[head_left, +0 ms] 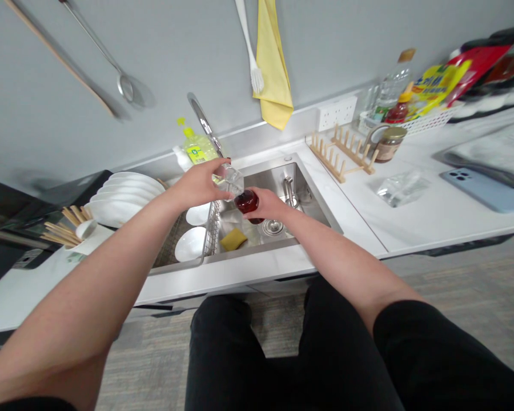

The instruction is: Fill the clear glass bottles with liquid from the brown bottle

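Above the steel sink (323,214), my left hand (199,182) grips a clear glass (232,180) that is tilted toward the right. My right hand (268,205) is closed around a dark red, see-through glass vessel (247,201). The mouths of the two vessels are close together; whether they touch, or whether liquid runs between them, I cannot tell. Below them in the basin lies a yellow sponge (233,240), left of the round drain (273,227). The faucet (205,125) rises behind my left hand, beside a green pump bottle of soap (197,145).
Left of the basin, a wire rack (209,234) holds white bowls (191,244). Stacked white plates (122,197) and chopsticks (64,228) stand farther left. To the right are a wooden rack (345,151), a jar (390,144), clear plastic (400,189) and a blue phone (486,189).
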Demonstrator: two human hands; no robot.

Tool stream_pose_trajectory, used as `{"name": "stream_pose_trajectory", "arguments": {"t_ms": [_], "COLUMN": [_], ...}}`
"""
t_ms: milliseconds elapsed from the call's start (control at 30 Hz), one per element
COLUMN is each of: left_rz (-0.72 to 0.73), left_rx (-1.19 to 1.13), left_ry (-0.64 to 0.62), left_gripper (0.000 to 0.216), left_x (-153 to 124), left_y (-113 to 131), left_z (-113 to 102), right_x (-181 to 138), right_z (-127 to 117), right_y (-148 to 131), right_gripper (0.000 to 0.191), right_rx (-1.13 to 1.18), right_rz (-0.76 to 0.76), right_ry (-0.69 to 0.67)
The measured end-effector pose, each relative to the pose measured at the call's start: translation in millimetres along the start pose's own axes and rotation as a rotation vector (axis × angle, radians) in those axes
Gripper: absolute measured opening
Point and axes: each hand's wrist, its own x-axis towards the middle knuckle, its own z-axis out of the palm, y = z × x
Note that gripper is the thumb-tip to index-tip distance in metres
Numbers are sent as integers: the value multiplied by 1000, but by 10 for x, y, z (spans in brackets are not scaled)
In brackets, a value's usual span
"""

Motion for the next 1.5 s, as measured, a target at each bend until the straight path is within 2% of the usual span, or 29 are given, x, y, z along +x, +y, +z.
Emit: {"name": "stream_pose_trajectory", "arguments": {"t_ms": [100,233,300,400,500,633,733,867,1000,1133,1233,1333,1500], "left_rz": [-60,-121,-174,-223,-241,-273,-251,-218,-206,-190,-192,-194,-177], "left_rx": [-206,-561,-767,-1009,-1047,-1082,-1110,-1089,-1108,-1113,-1092,-1073,-1037], "left_ry": [93,259,354,476,581,611,589,558,553,527,497,481,467], "left_gripper": [109,120,107,73,64,74,78,80,82,95,100,98,94], "left_x": [-175,-456,-641,-987,-1350,-1691,-1791,-1787,-1751,-1744,-1745,-1740,-1724], "left_y": [-205,-406,-449,-490,-545,-584,-567,-554,-579,-620,-656,-690,-753], "left_z": [205,623,848,1152,1392,1584,1625,1627,1653,1703,1744,1786,1848], "right_x": [-19,-50,-67,-104,-166,-286,-395,-597,-924,-1322,-1596,-1806,-1945], "right_z": [5,32,39,32,18,19,21,-32,-278,-770,-1169,-1464,-1663], "right_y": [4,7,-5,-53,-115,-187,-259,-410,-532,-510,-399,-238,26], "right_gripper": [83,83,84,87,90,89,94,96,94,95,97,100,103], "right_rx": [21,66,85,59,18,19,-4,-42,-71,-177,-274,-368,-409], "right_rz": [7,-2,-10,5,26,76,132,174,149,196,266,344,432], "right_ry": [-10,-10,6,51,104,230,378,579,653,709,757,797,818]}}
